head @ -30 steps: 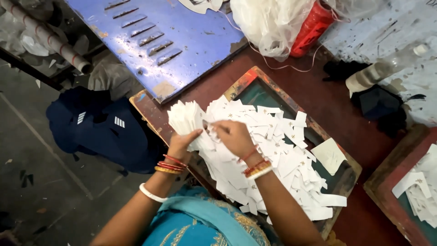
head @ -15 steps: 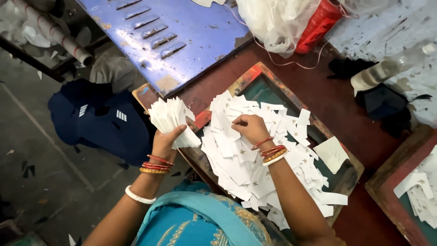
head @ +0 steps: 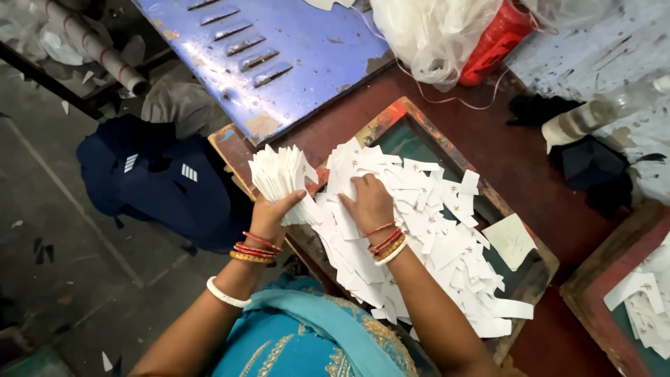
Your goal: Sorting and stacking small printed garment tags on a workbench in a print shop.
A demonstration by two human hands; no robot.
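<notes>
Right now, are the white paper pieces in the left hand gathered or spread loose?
Gathered: the left hand grips a fanned stack of white paper pieces.

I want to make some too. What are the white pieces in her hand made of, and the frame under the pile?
The white pieces in the left hand look like thin matte paper or card: flat, fanned, with crisp cut edges. The frame under the pile looks like wood, coated in worn reddish paint; its rim is chipped and patchy.
</notes>
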